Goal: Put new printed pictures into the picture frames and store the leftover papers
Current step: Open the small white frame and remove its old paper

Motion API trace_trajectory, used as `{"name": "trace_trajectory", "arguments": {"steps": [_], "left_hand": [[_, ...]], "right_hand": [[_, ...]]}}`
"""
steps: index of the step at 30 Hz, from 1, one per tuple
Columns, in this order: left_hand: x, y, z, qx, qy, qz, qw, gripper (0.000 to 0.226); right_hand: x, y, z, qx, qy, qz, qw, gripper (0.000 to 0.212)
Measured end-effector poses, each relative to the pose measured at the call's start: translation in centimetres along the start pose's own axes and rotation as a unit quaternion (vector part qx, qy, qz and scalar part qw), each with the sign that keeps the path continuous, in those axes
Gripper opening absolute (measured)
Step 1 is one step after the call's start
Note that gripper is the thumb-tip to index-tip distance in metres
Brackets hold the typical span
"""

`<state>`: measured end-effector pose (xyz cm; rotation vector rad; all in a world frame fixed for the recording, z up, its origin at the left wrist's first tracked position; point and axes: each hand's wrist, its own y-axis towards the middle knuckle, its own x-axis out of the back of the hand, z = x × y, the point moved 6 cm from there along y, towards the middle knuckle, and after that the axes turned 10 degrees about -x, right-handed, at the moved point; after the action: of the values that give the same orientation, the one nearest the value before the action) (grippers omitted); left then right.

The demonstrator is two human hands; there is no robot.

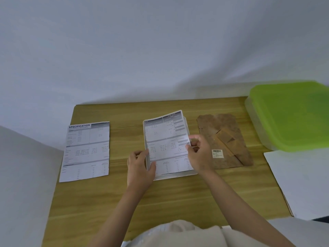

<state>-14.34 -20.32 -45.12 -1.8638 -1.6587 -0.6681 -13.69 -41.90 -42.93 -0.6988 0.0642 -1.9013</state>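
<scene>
— Both hands are on the printed sheet point(166, 143) in the middle: what does each one do?

— To the left of that grip lies a second sheet headed "Specification" point(86, 151), flat on the wooden table point(124, 202) and well apart from the fingers. The left hand point(140, 168) pinches the sheet's lower left edge, thumb on top. The sheet sits over a white picture frame point(178, 176), whose rim shows along the near side and the right side. The right hand point(199, 154) pinches the right edge with curled fingers; the far right corner of the paper curls up off the frame.

— And beyond the right hand?

— Just beside it is the brown backing board point(226, 139) with its stand and a barcode label, off the frame. Farther right are a clear box with a green lid point(288, 114) and a plain white sheet point(299, 182) near the table edge.

— Which step is this, then?

— It looks like fitting the sheet into the frame; the backing is not yet on. The next move probably calls for squaring the paper inside the rim, pressing the curled corner flat, then laying the board over it.
</scene>
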Motion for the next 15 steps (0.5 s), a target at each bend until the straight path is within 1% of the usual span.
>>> {"name": "trace_trajectory", "arguments": {"steps": [5, 7, 11, 15], "left_hand": [[0.7, -0.8, -1.8, -0.035, -0.086, -0.031, 0.995, 0.043], [0.5, -1.4, -2.7, -0.042, -0.122, -0.028, 0.991, 0.041], [-1.2, -2.7, -4.4, -0.034, -0.179, 0.004, 0.983, 0.039], [-4.2, -4.0, -6.4, -0.036, -0.216, 0.059, 0.974, 0.036]], "right_hand": [[1.2, -0.5, -1.0, 0.005, 0.051, -0.007, 0.999, 0.024], [2.1, -0.9, -1.6, 0.003, 0.067, -0.01, 0.998, 0.024], [4.8, -1.5, -3.1, 0.003, 0.087, -0.05, 0.995, 0.022], [8.6, -2.1, -5.6, -0.015, 0.1, -0.085, 0.991, 0.019]]}}
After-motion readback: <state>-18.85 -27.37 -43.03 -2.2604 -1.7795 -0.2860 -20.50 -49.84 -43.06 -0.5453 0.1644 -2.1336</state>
